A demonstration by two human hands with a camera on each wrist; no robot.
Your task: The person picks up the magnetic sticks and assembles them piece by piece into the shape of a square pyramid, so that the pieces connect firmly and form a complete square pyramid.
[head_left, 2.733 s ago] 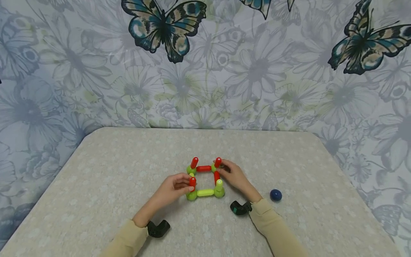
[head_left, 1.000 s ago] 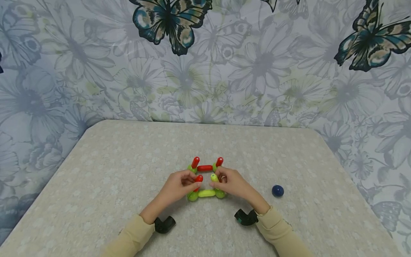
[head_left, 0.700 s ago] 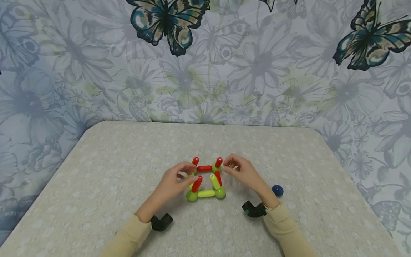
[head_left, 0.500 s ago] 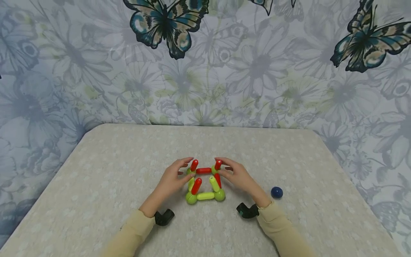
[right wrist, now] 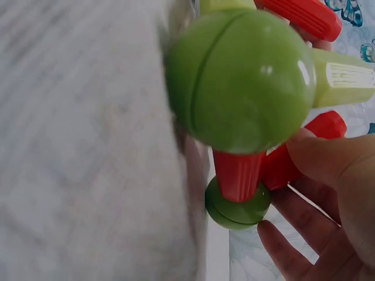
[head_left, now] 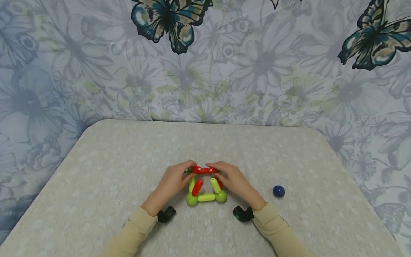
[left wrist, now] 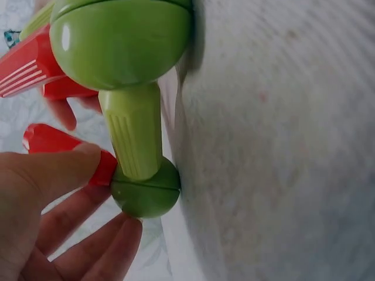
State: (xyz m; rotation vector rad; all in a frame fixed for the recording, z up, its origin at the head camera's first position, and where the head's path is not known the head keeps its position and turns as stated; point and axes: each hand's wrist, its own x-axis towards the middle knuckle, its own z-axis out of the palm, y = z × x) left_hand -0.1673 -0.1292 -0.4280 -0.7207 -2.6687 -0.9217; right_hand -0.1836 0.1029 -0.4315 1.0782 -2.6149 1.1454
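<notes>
A square frame of red and yellow-green rods (head_left: pixel 206 197) joined by green balls (head_left: pixel 192 199) lies on the table. At its far left corner my left hand (head_left: pixel 170 184) pinches a red rod (left wrist: pixel 47 139), thumb on the near side. My right hand (head_left: pixel 237 182) pinches the matching red rod (right wrist: pixel 329 124) at the far right corner. Both pinched rods lean inward. On the near corners a red rod (head_left: pixel 197 187) and a yellow-green rod (head_left: pixel 215 185) also tilt toward each other, untouched. Fingers partly hide the far balls in the head view.
A dark blue ball (head_left: pixel 278 191) rests on the table to the right of the right hand. Black wrist devices (head_left: pixel 166 215) sit at both sleeves. The table (head_left: pixel 112 160) has a pale patterned cover and meets a butterfly-patterned backdrop (head_left: pixel 205 71).
Both hands went from the near uprights to the far corners. The near uprights were tilted inward first; now the far red rods lean inward too, gripped by the hands.
</notes>
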